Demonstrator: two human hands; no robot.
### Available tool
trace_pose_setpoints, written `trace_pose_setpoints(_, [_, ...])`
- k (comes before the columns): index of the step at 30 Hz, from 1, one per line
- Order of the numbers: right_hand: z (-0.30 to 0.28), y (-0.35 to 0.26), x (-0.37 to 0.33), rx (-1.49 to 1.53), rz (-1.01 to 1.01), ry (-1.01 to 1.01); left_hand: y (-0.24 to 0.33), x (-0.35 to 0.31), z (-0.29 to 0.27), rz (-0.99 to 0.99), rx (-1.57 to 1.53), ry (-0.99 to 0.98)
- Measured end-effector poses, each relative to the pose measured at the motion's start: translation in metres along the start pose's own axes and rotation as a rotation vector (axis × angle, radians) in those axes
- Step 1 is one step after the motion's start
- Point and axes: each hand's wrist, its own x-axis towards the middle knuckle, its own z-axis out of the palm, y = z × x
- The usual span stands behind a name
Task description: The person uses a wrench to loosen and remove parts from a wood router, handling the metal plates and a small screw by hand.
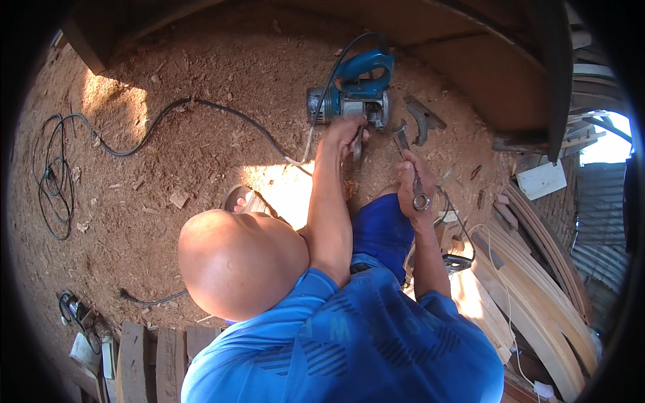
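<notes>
A teal circular saw (349, 91) rests on the sawdust-covered ground in front of me, its handle facing away. My left hand (345, 134) is at the saw's near side, fingers closed and pressed against its metal part. A narrow grey metal piece shows beside those fingers; what exactly they grip is hidden. Closed around a combination wrench (421, 201) is my right hand (413, 178), to the right of the saw. The wrench's ring end sticks out toward me and its open-jaw end points away. Just beyond that jaw lies a dark curved metal piece (424, 121).
A black power cord (144, 144) runs left from the saw to a loose coil (57, 181). Long curved wooden boards (537, 302) are piled at the right. Dark planks (134, 356) stand at lower left. A large brown wooden structure (484, 74) overhangs the far right.
</notes>
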Motion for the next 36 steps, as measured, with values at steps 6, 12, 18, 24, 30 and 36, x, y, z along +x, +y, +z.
trace_pose_setpoints(6, [-0.028,-0.038,0.021,-0.086,0.124,-0.102,-0.027,-0.003,0.004,-0.094,0.327,-0.045])
trace_pose_setpoints(12, [-0.023,-0.035,0.033,-0.098,-0.02,-0.199,-0.055,0.013,0.003,-0.07,0.334,0.045])
trace_pose_setpoints(18, [-0.006,-0.037,0.045,-0.217,-0.094,-0.193,-0.05,0.01,0.001,-0.088,0.335,0.022])
trace_pose_setpoints(24, [0.008,-0.041,0.054,-0.213,-0.136,-0.204,-0.044,0.004,-0.003,-0.09,0.287,-0.002])
trace_pose_setpoints(30, [-0.004,-0.053,0.036,-0.144,-0.056,-0.206,-0.018,0.004,-0.007,-0.066,0.151,-0.091])
trace_pose_setpoints(36, [-0.011,-0.059,0.028,-0.138,0.059,-0.209,-0.002,0.003,-0.005,0.028,0.064,-0.044])
